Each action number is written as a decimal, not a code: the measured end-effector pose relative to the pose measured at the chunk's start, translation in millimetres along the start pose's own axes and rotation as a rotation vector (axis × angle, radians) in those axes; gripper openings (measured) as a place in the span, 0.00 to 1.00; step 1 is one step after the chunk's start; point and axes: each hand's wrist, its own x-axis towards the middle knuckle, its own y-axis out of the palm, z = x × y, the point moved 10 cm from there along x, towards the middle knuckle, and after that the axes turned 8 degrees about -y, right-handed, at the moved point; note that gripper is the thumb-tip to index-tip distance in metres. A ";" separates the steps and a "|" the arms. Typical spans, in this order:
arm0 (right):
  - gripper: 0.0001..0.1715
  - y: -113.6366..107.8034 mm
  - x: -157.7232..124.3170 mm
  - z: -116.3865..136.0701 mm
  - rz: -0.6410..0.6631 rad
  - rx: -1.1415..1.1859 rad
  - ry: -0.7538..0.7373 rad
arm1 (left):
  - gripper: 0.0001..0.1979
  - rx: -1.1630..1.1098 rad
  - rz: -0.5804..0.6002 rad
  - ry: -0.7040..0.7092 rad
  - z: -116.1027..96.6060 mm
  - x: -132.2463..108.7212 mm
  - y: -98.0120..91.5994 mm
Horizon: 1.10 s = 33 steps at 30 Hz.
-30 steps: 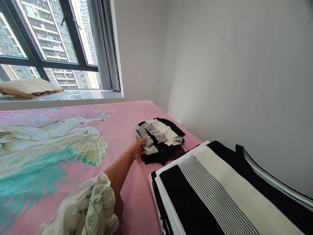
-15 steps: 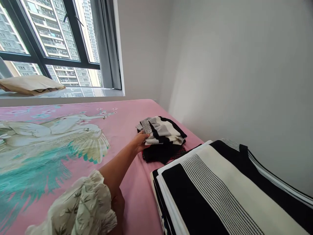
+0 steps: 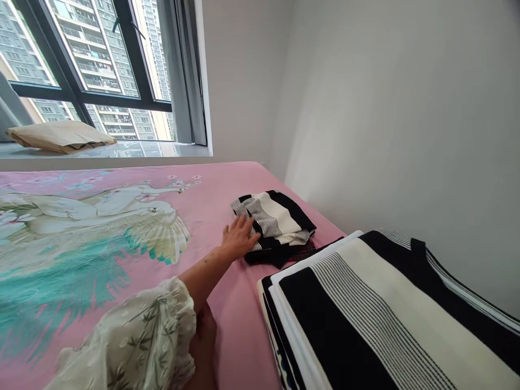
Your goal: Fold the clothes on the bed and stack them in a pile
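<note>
My left hand [image 3: 239, 238] reaches out with its fingers spread. It rests against the near left side of a folded striped garment [image 3: 280, 214] in black, cream and grey. That garment lies on top of a dark folded cloth [image 3: 268, 255], where a bit of red plaid cloth [image 3: 303, 251] shows at the right. Beneath my pale patterned sleeve [image 3: 138, 330] some bare skin shows in shadow; I cannot tell which body part it is. My right hand cannot be made out.
Close by on the right stands a stack of folded clothes [image 3: 365, 303], a broad black-and-cream striped one on top. Everything lies on a pink bed sheet [image 3: 227, 189] with a bird print. A wall [image 3: 385, 135] borders the right; a beige packet [image 3: 60, 135] sits on the windowsill.
My left hand has gone from gripping the small garment's edge to lying open on it, fingers spread. The garment now looks flatter and smoother. The view has shifted slightly.
</note>
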 end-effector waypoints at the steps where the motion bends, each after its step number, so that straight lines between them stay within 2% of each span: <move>1: 0.15 1.4 -0.7 0.3 -0.018 0.056 0.038 | 0.35 0.124 0.066 0.048 -3.5 -3.9 7.2; 2: 0.14 2.3 -2.2 0.3 -0.038 0.104 0.084 | 0.36 0.211 0.102 0.069 -4.1 -9.2 10.2; 4: 0.12 0.7 -6.8 1.9 -0.081 0.132 0.155 | 0.36 0.258 0.073 0.074 -2.2 -25.2 -0.2; 7: 0.11 -5.7 -12.8 7.5 -0.066 0.022 0.170 | 0.31 0.244 -0.086 0.119 9.6 -73.2 -42.3; 9: 0.12 -8.7 -15.9 9.2 -0.005 -0.085 0.146 | 0.27 0.306 -0.203 0.125 36.0 -119.8 -82.3; 10: 0.13 -10.0 -17.4 9.3 0.019 -0.119 0.131 | 0.26 0.367 -0.262 0.100 55.8 -145.9 -106.2; 12: 0.18 -17.2 -21.1 6.1 -0.015 -0.108 0.138 | 0.28 0.534 -0.381 -0.009 103.9 -202.4 -163.5; 15: 0.22 -25.1 -25.7 3.7 -0.075 -0.104 0.145 | 0.33 0.800 -0.633 -0.233 167.3 -300.5 -273.4; 17: 0.23 -26.3 -27.7 3.0 -0.073 -0.112 0.150 | 0.35 0.971 -0.819 -0.376 190.2 -369.5 -347.2; 19: 0.23 -27.7 -29.4 1.2 -0.057 -0.137 0.158 | 0.39 1.082 -0.989 -0.550 204.5 -435.3 -411.2; 21: 0.24 -29.2 -30.8 -1.5 -0.029 -0.184 0.161 | 0.43 1.113 -1.140 -0.752 216.2 -495.6 -460.7; 22: 0.24 -29.6 -31.3 -3.0 -0.008 -0.213 0.156 | 0.44 1.093 -1.206 -0.847 222.2 -522.6 -479.2; 24: 0.24 -28.9 -32.1 -5.6 0.040 -0.278 0.134 | 0.42 0.998 -1.272 -0.987 236.9 -564.8 -505.6; 26: 0.24 -28.1 -33.2 -6.3 0.075 -0.351 0.100 | 0.37 0.869 -1.255 -1.041 252.9 -588.3 -523.2; 30: 0.24 -26.0 -37.7 -0.1 0.092 -0.478 0.038 | 0.29 0.638 -1.202 -1.044 270.7 -601.2 -548.4; 33: 0.23 -23.4 -43.4 8.3 0.080 -0.558 0.012 | 0.28 0.559 -1.188 -1.063 271.7 -597.4 -548.9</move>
